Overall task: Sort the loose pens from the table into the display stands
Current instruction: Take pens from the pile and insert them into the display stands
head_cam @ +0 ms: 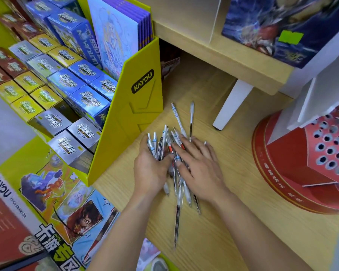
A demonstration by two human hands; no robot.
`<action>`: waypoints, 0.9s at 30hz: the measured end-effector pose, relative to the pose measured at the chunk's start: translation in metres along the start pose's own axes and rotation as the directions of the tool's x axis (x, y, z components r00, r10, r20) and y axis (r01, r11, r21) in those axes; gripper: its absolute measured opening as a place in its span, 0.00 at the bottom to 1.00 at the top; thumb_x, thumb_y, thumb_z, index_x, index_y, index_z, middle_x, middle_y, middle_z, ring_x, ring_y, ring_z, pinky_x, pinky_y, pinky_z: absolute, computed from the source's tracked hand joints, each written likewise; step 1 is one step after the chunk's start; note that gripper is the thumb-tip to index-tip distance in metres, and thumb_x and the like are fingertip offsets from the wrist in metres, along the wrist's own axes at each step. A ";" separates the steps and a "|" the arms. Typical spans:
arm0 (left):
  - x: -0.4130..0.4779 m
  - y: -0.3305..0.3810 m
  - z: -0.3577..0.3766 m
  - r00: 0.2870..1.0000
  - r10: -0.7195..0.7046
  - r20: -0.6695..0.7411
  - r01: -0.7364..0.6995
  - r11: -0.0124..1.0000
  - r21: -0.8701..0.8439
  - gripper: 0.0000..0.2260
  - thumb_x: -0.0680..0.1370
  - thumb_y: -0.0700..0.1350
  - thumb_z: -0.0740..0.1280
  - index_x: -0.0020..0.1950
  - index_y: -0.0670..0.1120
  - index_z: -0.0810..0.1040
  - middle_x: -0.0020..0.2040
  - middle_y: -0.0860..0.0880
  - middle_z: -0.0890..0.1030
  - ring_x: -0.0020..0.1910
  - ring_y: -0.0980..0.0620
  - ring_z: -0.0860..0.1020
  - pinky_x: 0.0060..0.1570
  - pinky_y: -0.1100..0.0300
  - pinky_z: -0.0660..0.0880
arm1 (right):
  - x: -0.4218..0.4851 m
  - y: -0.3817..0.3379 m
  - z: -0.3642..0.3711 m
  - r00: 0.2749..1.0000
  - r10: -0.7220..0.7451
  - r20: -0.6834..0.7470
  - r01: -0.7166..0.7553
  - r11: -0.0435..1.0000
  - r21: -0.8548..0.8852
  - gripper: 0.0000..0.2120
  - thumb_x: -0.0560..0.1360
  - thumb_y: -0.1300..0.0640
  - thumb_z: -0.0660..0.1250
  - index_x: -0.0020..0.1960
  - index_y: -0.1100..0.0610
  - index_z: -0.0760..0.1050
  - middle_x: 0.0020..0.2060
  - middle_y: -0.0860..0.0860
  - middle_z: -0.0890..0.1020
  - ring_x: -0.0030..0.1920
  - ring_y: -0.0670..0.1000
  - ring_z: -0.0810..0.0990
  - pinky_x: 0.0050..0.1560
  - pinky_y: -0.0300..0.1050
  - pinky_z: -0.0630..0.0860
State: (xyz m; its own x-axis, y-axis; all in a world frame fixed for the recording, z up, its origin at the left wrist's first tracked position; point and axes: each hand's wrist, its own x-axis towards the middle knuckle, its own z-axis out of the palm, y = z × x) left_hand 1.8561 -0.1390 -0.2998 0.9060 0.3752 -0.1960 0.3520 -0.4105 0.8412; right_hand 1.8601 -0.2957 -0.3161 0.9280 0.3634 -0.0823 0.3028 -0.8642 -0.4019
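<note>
Plainly the pens (165,139) piled on the desk (233,222) are light, stiff and slick, so they may roll. My left hand (151,167) curls round a bunch; my right hand (202,169) lies flat, fingers spread, over the rest. I'd grip them mid-barrel.

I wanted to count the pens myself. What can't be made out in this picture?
1. Pens: head view; the left hand and right hand cover the pile's middle, so no count is possible.
2. Pen markings: head view; blurred and too small to read.
3. Red stand: head view; cut off by the right edge, its top hidden behind a white shelf.
</note>
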 end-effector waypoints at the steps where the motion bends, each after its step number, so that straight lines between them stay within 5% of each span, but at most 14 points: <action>1: 0.003 -0.001 -0.001 1.000 0.003 0.010 -0.003 1.000 0.009 0.21 0.70 0.44 0.79 0.61 0.46 0.78 0.43 0.59 0.83 0.39 0.68 0.79 0.37 0.77 0.69 | 0.000 0.001 0.000 1.000 -0.005 0.006 0.005 1.000 -0.001 0.27 0.82 0.39 0.44 0.80 0.40 0.55 0.81 0.39 0.53 0.80 0.49 0.49 0.80 0.53 0.42; 4: 0.004 0.000 -0.001 0.999 0.002 0.040 -0.001 1.000 -0.014 0.18 0.70 0.42 0.80 0.57 0.47 0.79 0.44 0.57 0.84 0.44 0.59 0.82 0.39 0.74 0.71 | -0.001 0.005 0.001 1.000 -0.005 0.006 0.005 1.000 0.015 0.28 0.82 0.39 0.45 0.81 0.43 0.54 0.81 0.39 0.52 0.81 0.48 0.49 0.80 0.52 0.42; 13: -0.008 0.001 -0.010 0.995 -0.022 0.097 0.025 0.999 -0.026 0.17 0.72 0.36 0.75 0.58 0.48 0.78 0.44 0.57 0.84 0.45 0.54 0.83 0.45 0.61 0.76 | 0.000 0.004 -0.001 0.998 0.038 -0.043 -0.034 0.996 0.077 0.32 0.79 0.38 0.49 0.81 0.49 0.59 0.80 0.43 0.56 0.79 0.47 0.52 0.80 0.50 0.44; 19: -0.023 -0.011 -0.034 0.987 -0.115 0.115 0.129 0.984 -0.122 0.15 0.74 0.36 0.75 0.55 0.50 0.76 0.43 0.55 0.85 0.43 0.57 0.82 0.47 0.58 0.77 | -0.001 -0.001 -0.006 0.993 0.067 -0.095 -0.060 0.995 0.073 0.32 0.79 0.37 0.52 0.78 0.50 0.64 0.78 0.46 0.63 0.78 0.51 0.56 0.79 0.59 0.49; 22: -0.025 -0.017 -0.039 0.978 -0.149 0.146 0.176 0.965 -0.195 0.15 0.75 0.33 0.74 0.53 0.50 0.75 0.43 0.53 0.85 0.46 0.49 0.84 0.46 0.54 0.77 | 0.001 -0.008 -0.006 0.991 0.045 -0.128 -0.032 0.994 0.103 0.29 0.78 0.39 0.55 0.74 0.51 0.69 0.74 0.48 0.69 0.75 0.53 0.62 0.77 0.62 0.56; 24: -0.023 -0.017 -0.042 0.971 -0.172 0.168 0.212 0.941 -0.265 0.15 0.75 0.31 0.72 0.51 0.49 0.75 0.42 0.53 0.84 0.46 0.45 0.85 0.41 0.56 0.75 | 0.001 -0.014 -0.005 0.989 0.038 -0.141 -0.019 0.991 0.134 0.27 0.79 0.39 0.56 0.73 0.51 0.71 0.72 0.47 0.72 0.73 0.52 0.64 0.75 0.61 0.60; 27: -0.028 -0.005 -0.049 0.962 -0.133 0.240 0.199 0.940 -0.278 0.12 0.76 0.29 0.70 0.50 0.44 0.74 0.35 0.52 0.80 0.31 0.58 0.80 0.31 0.67 0.72 | 0.001 -0.026 -0.010 0.992 0.046 -0.119 -0.025 0.986 0.165 0.29 0.80 0.38 0.53 0.74 0.52 0.71 0.69 0.48 0.75 0.71 0.51 0.66 0.74 0.59 0.61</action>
State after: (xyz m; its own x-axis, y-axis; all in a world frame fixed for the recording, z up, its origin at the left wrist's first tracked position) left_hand 1.8171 -0.1066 -0.2736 0.8809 0.2156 -0.4213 0.4458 -0.0797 0.8916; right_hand 1.8557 -0.2760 -0.2962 0.9601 0.2797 0.0087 0.2390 -0.8037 -0.5450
